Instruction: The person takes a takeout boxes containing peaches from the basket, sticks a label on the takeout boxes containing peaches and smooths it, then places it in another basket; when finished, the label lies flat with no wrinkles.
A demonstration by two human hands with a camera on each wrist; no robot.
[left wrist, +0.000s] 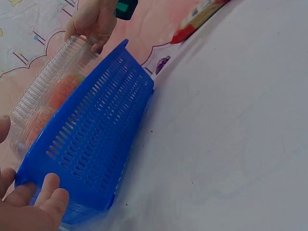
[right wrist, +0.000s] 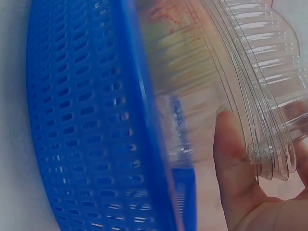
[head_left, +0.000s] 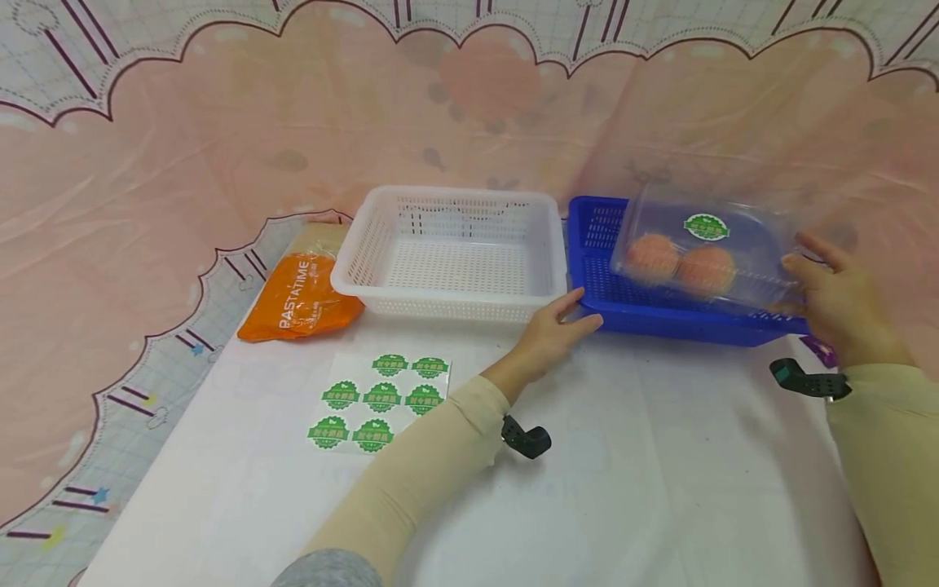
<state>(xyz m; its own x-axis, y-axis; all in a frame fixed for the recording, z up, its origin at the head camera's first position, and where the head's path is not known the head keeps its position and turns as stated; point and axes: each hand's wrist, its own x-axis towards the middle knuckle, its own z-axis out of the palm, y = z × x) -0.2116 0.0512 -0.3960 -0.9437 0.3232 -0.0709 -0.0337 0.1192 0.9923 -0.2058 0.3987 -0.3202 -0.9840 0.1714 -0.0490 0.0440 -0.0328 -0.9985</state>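
Note:
My right hand (head_left: 851,302) grips the right end of a clear plastic clamshell box (head_left: 763,236). Two round orange-pink fruits (head_left: 706,271) show through it, and a green round sticker (head_left: 707,227) is on its lid. The box is tilted, over and partly within a blue perforated basket (head_left: 682,326). In the right wrist view, thumb and fingers (right wrist: 233,163) pinch the box's rim beside the basket wall. My left hand (head_left: 546,338) holds the blue basket's near left corner, with fingers (left wrist: 50,187) on both sides of the rim in the left wrist view.
A white perforated basket (head_left: 462,310) stands left of the blue one. Farther left lies an orange bag (head_left: 301,297). A sheet of green stickers (head_left: 381,398) lies on the white table (head_left: 631,481). A purple packet (head_left: 820,350) peeks out beyond the blue basket's right end.

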